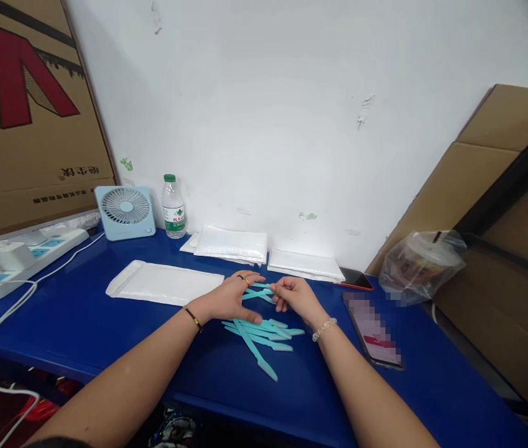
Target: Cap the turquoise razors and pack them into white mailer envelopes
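Several slim turquoise eyebrow razors (269,343) lie in a loose, crossing heap on the blue table, one of them angled towards the front edge. Just beyond the heap, a few more razors (259,292) cross each other between my hands. My right hand (297,297) pinches the end of one of these between thumb and fingertips. With fingers stretched and thumb apart, my left hand (232,297) curves around their other side; part of the razors is hidden behind it. A flat white padded envelope (165,283) lies beside my left hand.
White packets (231,242) and another white stack (305,264) lie along the wall. A small fan (126,211), a water bottle (173,208) and a power strip (25,261) stand left. To the right are a phone (375,330) and a bagged cup (422,264).
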`<action>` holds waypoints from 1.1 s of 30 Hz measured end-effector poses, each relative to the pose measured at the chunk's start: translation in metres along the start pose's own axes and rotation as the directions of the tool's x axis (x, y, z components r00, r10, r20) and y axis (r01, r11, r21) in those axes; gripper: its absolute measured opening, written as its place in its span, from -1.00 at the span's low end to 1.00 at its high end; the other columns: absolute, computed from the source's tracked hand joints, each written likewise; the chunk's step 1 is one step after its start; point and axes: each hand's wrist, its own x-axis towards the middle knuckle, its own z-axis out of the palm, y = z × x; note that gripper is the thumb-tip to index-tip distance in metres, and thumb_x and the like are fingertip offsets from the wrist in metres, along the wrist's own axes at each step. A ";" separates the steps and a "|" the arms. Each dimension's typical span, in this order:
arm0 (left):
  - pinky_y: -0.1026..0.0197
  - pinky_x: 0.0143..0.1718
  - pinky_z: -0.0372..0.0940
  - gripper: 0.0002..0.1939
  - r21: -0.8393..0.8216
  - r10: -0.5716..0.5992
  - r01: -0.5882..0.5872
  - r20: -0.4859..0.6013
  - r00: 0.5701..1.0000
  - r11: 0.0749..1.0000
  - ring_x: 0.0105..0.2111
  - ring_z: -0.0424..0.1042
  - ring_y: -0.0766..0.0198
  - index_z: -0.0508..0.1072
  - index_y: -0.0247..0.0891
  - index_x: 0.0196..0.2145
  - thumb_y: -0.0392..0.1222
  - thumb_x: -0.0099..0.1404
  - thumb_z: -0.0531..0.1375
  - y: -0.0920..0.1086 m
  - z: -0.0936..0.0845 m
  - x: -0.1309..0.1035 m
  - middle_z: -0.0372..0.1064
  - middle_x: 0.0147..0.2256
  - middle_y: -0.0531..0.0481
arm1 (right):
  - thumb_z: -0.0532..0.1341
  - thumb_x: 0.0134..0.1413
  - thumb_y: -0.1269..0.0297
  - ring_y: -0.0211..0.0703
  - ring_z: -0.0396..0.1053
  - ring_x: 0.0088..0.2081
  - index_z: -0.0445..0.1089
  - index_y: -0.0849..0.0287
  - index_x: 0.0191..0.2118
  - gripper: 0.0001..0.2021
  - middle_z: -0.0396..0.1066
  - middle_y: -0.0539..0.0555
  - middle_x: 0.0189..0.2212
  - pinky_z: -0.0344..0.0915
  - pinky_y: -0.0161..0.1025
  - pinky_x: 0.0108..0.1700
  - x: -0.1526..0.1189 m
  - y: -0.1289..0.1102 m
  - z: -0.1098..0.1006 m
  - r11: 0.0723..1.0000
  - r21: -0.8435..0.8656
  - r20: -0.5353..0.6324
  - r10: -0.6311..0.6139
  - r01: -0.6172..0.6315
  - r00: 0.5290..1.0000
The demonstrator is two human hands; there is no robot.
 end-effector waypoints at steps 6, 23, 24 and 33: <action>-0.27 0.14 -0.37 0.28 0.218 -0.035 -0.012 0.210 0.977 0.976 0.24 -0.42 -0.21 -0.28 -0.05 0.27 0.29 -0.29 0.31 -0.009 0.004 -0.005 -0.36 0.28 -0.18 | 0.23 -0.09 0.04 -0.31 0.23 -0.58 0.45 0.20 -0.48 -0.71 0.37 -0.03 -0.61 0.13 -0.37 -0.53 0.004 0.008 -0.015 0.929 -0.352 -0.072 -0.146 0.112 0.987; 0.15 -0.19 0.20 -0.60 0.365 -0.139 0.125 0.012 0.990 0.923 -0.11 0.29 0.04 0.34 -0.19 -0.14 0.03 0.09 0.22 0.010 0.022 0.019 0.33 -0.15 -0.12 | 0.33 -0.44 -0.17 0.06 0.32 -0.24 0.33 0.20 -0.16 -0.32 0.35 0.19 -0.27 0.15 -0.22 -0.35 -0.025 -0.018 -0.011 0.490 -0.868 -0.087 0.017 -0.084 0.996; 0.17 -0.21 0.20 -0.63 0.352 -0.152 0.132 0.028 0.988 0.927 -0.14 0.32 0.06 0.35 -0.20 -0.16 0.00 0.10 0.21 0.013 0.022 0.020 0.35 -0.17 -0.11 | 0.34 -0.42 -0.14 0.01 0.33 -0.31 0.33 0.19 -0.20 -0.37 0.37 0.16 -0.32 0.12 -0.26 -0.41 -0.027 -0.020 -0.008 0.482 -0.873 -0.051 0.048 -0.068 0.998; 0.23 -0.41 0.16 -0.76 0.258 -0.193 0.168 0.078 0.978 0.951 -0.35 0.38 0.12 0.38 -0.22 -0.35 -0.03 0.06 0.20 0.011 0.021 0.026 0.38 -0.35 -0.05 | 0.21 -0.16 0.49 -0.21 0.30 -0.38 0.38 0.08 -0.32 -0.78 0.40 0.01 -0.41 -0.04 -0.34 -0.45 -0.024 -0.023 -0.005 0.411 -0.893 0.142 -0.125 0.181 0.982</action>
